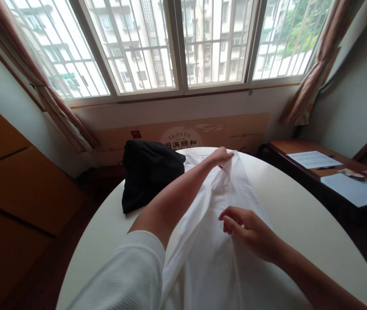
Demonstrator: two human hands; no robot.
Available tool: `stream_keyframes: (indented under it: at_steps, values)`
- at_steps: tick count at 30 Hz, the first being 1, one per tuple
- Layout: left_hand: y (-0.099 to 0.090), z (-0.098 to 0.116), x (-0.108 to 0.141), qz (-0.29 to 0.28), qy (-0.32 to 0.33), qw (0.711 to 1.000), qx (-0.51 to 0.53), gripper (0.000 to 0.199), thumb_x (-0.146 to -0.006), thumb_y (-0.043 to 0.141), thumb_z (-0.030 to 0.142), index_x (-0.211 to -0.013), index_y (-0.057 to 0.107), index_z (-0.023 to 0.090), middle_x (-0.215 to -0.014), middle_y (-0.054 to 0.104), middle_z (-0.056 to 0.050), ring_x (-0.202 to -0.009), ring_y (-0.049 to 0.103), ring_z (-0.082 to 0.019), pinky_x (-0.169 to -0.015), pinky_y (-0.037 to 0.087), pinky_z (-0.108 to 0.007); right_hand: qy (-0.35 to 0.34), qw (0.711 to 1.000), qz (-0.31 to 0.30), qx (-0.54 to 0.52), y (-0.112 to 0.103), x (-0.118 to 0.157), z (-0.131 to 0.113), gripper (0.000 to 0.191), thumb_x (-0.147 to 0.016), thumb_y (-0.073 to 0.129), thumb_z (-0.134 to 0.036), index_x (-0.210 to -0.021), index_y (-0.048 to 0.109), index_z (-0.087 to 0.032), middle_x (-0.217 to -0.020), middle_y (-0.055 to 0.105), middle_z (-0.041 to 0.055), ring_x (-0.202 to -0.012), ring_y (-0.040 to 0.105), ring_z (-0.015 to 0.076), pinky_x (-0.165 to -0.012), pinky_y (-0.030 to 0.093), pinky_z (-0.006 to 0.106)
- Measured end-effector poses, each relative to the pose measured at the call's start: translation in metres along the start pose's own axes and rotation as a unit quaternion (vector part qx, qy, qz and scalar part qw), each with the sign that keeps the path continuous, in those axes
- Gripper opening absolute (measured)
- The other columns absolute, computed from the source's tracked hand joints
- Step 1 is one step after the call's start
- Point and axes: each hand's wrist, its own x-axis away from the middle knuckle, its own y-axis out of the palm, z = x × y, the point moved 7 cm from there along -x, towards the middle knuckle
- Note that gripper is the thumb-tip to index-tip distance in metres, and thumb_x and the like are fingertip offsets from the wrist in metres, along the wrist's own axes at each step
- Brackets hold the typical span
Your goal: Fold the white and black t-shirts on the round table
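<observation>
A white shirt (209, 262) lies stretched lengthwise over a round white table, with creases and a front strip running along it. At its far end, my left hand (222, 157) is closed on the cloth and lifts a fold near the table's far edge. My right hand (251, 232) is over the middle of the shirt, fingers loosely curled, with a gap between thumb and forefinger and nothing held. Whether its fingertips touch the cloth is hard to see. A folded black cloth item (151, 172) sits left of my left forearm.
The round white table (99, 249) has a curved edge. To the right, a dark wooden table (283, 148) bears papers (314, 159) and small items. Beyond stand a printed cardboard panel (244, 129), barred windows and tied curtains (312, 90). A wooden cabinet (15, 193) is at left.
</observation>
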Motion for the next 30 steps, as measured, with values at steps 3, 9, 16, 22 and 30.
stream_keyframes:
  at_steps: [3, 9, 16, 22, 30]
  values:
    - [0.032, -0.023, 0.002, -0.117, -0.037, 0.990, 0.074, 0.029, -0.105, 0.050, 0.034, -0.093, 0.063, 0.011, -0.095, 0.076, -0.017, -0.076, 0.075, -0.023, -0.072, 0.062, -0.036, -0.001, 0.999, -0.003, 0.043, -0.003, 0.001, -0.006, 0.028, -0.103, 0.052, -0.040, -0.096, 0.071, -0.020, -0.081, 0.073, 0.0028, -0.076, 0.066, 0.0193, -0.071, 0.045, 0.033]
    - [-0.010, -0.061, 0.043, -0.002, 0.101, 0.988, -0.117, 0.027, -0.099, 0.051, 0.017, -0.117, 0.069, 0.012, -0.119, 0.076, -0.016, -0.108, 0.074, -0.025, -0.097, 0.058, -0.036, 0.010, 0.999, 0.032, 0.036, -0.021, -0.004, 0.000, 0.029, -0.103, 0.051, -0.043, -0.095, 0.069, -0.021, -0.082, 0.074, 0.0027, -0.076, 0.068, 0.0199, -0.072, 0.048, 0.033]
    - [-0.051, -0.140, 0.116, 0.128, 0.120, 0.929, -0.326, 0.046, -0.103, 0.052, 0.032, -0.142, 0.062, 0.009, -0.151, 0.061, -0.021, -0.140, 0.057, -0.036, -0.123, 0.040, -0.048, 0.067, 0.966, 0.240, 0.074, -0.083, -0.029, 0.052, 0.036, -0.096, 0.056, -0.049, -0.115, 0.066, -0.019, -0.108, 0.075, 0.0107, -0.089, 0.071, 0.0247, -0.079, 0.055, 0.037]
    - [-0.043, -0.150, 0.127, 0.127, 0.126, 0.928, -0.327, 0.056, -0.103, 0.054, 0.049, -0.148, 0.060, 0.017, -0.155, 0.058, -0.016, -0.146, 0.053, -0.034, -0.124, 0.038, -0.045, 0.148, 0.899, 0.309, 0.274, -0.134, -0.104, 0.072, 0.075, -0.092, 0.067, -0.054, -0.147, 0.048, -0.007, -0.139, 0.066, 0.0233, -0.115, 0.069, 0.0319, -0.096, 0.053, 0.038]
    - [-0.045, -0.150, 0.135, 0.122, 0.133, 0.931, -0.316, 0.076, -0.098, 0.055, 0.068, -0.147, 0.060, 0.011, -0.156, 0.056, -0.023, -0.150, 0.048, -0.036, -0.127, 0.033, -0.047, 0.216, 0.881, 0.242, 0.345, -0.150, -0.193, 0.072, 0.017, -0.089, 0.068, -0.023, -0.099, 0.077, -0.012, -0.100, 0.078, 0.0204, -0.100, 0.075, 0.0356, -0.080, 0.053, 0.035]
